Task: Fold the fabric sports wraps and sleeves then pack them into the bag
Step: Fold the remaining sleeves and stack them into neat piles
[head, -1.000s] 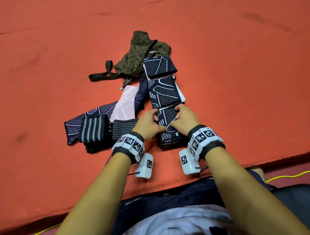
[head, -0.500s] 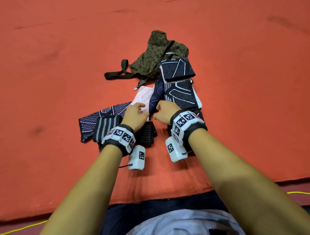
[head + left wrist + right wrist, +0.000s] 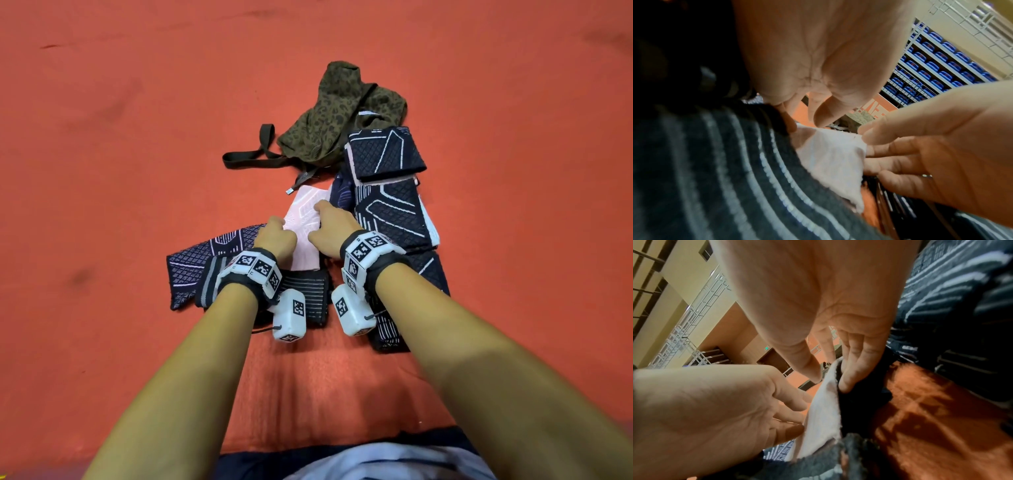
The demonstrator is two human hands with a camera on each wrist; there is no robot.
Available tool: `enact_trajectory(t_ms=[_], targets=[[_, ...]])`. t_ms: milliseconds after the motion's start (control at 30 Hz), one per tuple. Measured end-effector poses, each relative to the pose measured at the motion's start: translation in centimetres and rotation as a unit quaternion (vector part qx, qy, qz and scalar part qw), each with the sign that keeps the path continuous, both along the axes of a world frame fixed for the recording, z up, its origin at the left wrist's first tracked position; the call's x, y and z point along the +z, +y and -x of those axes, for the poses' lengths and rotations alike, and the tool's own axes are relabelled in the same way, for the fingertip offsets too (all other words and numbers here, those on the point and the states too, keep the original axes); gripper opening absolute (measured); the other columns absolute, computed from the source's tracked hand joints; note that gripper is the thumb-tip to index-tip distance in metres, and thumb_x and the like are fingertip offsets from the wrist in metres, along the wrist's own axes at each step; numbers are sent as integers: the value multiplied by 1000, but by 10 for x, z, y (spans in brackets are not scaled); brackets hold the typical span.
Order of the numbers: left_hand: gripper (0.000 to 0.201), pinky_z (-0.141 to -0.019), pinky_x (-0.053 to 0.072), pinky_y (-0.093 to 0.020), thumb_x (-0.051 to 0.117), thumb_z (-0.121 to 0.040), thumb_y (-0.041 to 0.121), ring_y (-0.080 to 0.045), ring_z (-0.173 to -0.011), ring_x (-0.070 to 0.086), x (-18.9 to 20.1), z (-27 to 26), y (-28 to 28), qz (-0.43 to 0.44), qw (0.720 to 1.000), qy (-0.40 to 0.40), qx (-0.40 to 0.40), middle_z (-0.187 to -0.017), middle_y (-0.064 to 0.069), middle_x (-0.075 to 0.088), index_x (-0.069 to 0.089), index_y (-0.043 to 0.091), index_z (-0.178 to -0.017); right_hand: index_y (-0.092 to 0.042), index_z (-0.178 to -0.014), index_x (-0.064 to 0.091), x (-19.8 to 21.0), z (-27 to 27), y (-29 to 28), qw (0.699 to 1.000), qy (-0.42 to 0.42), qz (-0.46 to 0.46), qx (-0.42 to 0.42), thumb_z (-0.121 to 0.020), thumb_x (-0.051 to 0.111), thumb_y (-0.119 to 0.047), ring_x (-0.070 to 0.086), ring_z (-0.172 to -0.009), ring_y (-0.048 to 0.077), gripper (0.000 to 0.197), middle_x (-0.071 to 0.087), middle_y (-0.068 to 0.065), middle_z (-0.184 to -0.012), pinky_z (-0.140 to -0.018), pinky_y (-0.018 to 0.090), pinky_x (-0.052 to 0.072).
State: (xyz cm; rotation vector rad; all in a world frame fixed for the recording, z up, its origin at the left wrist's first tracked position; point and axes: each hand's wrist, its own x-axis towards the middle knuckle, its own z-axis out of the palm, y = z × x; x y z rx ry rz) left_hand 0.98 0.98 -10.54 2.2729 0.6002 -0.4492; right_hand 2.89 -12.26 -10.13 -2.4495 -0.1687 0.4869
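Observation:
A white sleeve (image 3: 306,240) lies flat in the middle of the pile, on the orange mat (image 3: 137,171). My left hand (image 3: 278,229) pinches its left edge with thumb and fingertip, as the left wrist view shows (image 3: 805,123). My right hand (image 3: 322,214) pinches its right edge, thumb on one side and fingers on the other (image 3: 830,378). Folded dark patterned sleeves (image 3: 394,212) lie in a row just to the right. An olive leopard-print bag (image 3: 342,113) sits crumpled behind the pile.
A dark patterned sleeve (image 3: 195,263) lies unfolded to the left. Grey striped wraps (image 3: 310,291) sit under my wrists. The bag's dark strap (image 3: 250,159) trails to the left. The mat's front edge is near my body.
Both hands let go of the dark folded sleeve on the right. They moved left and farther away and took hold of the white sleeve's edges.

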Motion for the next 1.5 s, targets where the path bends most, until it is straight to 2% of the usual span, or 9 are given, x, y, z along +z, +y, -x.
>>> enact_trajectory(t_ms=[267,433,600,767,867,1033,1267,1400,1500], targets=[[37,-98,50,-48,43,-86,10,-42,-113,58,-8,-7,2,-7,1000,-7,8,-123,-21,60,55,14,-121,-4,-128,59,2,-5,1,1000,2,-10,6,-88,54,-11,57,-119,34,41,61,15,-129,-101,39,47],[54,-97,50,-57,36,-63,30,-44,-115,56,-21,-9,6,-1,1000,-8,-9,-128,-19,55,54,29,-114,-14,-129,65,21,0,-6,998,-21,-55,-11,-88,53,-8,58,-118,29,44,65,10,-127,-99,31,46],[35,-81,51,-35,41,-90,12,-28,-95,62,18,8,-15,48,997,-62,0,-114,-13,63,53,18,-122,-15,-121,71,44,14,-22,989,-76,-122,-39,-88,54,-6,61,-115,24,38,71,5,-119,-100,29,45],[30,-73,46,-27,48,-97,19,-19,-86,59,23,20,-28,83,990,-109,-23,-96,3,62,55,17,-127,-16,-117,74,46,30,-49,969,-79,-198,-122,-81,58,-11,67,-106,23,39,74,4,-112,-100,35,50],[31,-91,45,-28,53,-98,25,-21,-103,59,22,30,-43,94,986,-117,-72,-118,-4,65,59,19,-128,-20,-108,76,37,43,-65,957,-51,-230,-171,-64,57,-21,70,-100,23,47,77,1,-97,-95,43,55],[34,-103,42,-31,56,-97,27,-22,-121,55,15,40,-61,74,982,-140,-107,-134,-7,59,60,20,-130,-22,-92,78,19,69,-89,948,-32,-233,-214,-56,67,-25,72,-89,18,37,77,-2,-81,-92,39,56],[30,-100,45,-34,54,-99,29,-23,-117,57,2,54,-58,61,981,-142,-121,-133,-4,58,60,22,-127,-18,-79,76,4,94,-102,943,6,-250,-219,-73,63,-5,70,-63,5,20,73,4,-62,-81,32,57],[22,-101,48,-41,55,-96,29,-24,-115,59,0,60,-51,67,980,-137,-125,-129,-1,61,61,30,-117,-12,-75,77,6,104,-99,954,32,-228,-194,-74,65,-3,75,-67,21,16,74,7,-64,-71,38,58],[27,-93,50,-34,51,-93,25,-28,-115,58,-3,60,-44,60,983,-113,-129,-130,-5,59,59,35,-116,-12,-75,77,4,103,-99,964,25,-187,-188,-76,64,-5,74,-65,16,15,73,2,-63,-75,35,60]])
